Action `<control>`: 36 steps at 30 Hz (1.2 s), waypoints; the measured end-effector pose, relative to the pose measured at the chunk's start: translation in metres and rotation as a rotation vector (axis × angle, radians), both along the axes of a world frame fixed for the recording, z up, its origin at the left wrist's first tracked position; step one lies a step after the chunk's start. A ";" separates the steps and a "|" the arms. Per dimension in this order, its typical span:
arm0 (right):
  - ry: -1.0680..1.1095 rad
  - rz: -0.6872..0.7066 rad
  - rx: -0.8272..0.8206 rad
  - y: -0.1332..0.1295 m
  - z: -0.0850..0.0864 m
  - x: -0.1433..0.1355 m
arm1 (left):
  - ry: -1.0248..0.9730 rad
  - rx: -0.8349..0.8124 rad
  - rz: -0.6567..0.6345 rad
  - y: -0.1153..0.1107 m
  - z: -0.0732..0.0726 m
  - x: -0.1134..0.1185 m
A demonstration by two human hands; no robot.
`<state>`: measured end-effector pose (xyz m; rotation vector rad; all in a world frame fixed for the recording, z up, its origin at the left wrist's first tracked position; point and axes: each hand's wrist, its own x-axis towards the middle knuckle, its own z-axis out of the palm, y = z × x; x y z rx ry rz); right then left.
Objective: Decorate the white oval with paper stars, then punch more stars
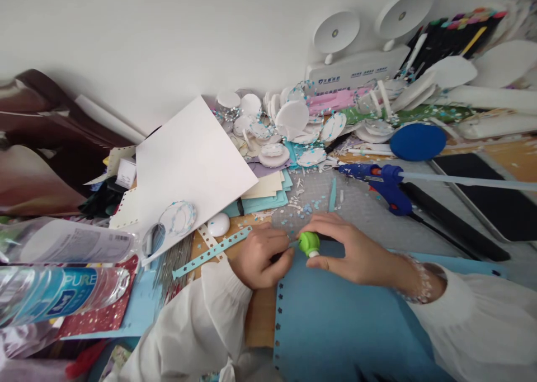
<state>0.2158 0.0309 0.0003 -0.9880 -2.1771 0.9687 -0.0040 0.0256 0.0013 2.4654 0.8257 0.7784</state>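
Observation:
My right hand [350,250] grips a small green paper punch [309,244] between thumb and fingers, at the upper left corner of a blue sheet of paper [348,315]. Flower-shaped holes run down that sheet's left edge. Close by on the left, my left hand [266,255] is closed with its fingers curled, thumb and forefinger at the sheet's corner beside the punch. Part of the corner is hidden by the hands. Beside my left wrist lies a light blue strip [213,252] with flower holes, crossing a cream strip [206,235].
A blue glue gun [384,183], a phone [490,194] and a blue round lid [418,141] lie right. White foam discs [292,116] pile up at the back. A white board [188,164] leans left, above two plastic bottles [62,295]. Paper scraps litter the grey mat [361,217].

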 end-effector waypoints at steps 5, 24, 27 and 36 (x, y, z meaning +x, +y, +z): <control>-0.017 0.042 0.017 0.002 0.000 0.001 | -0.014 -0.028 -0.002 0.000 0.000 0.000; -0.023 0.051 -0.088 0.005 0.005 0.004 | -0.027 0.018 -0.018 0.001 -0.002 -0.001; -0.041 0.051 -0.106 0.005 0.006 0.003 | -0.029 0.035 -0.017 0.001 -0.002 -0.001; -0.050 0.065 -0.172 0.005 0.006 0.001 | -0.061 0.069 -0.029 0.000 -0.004 0.000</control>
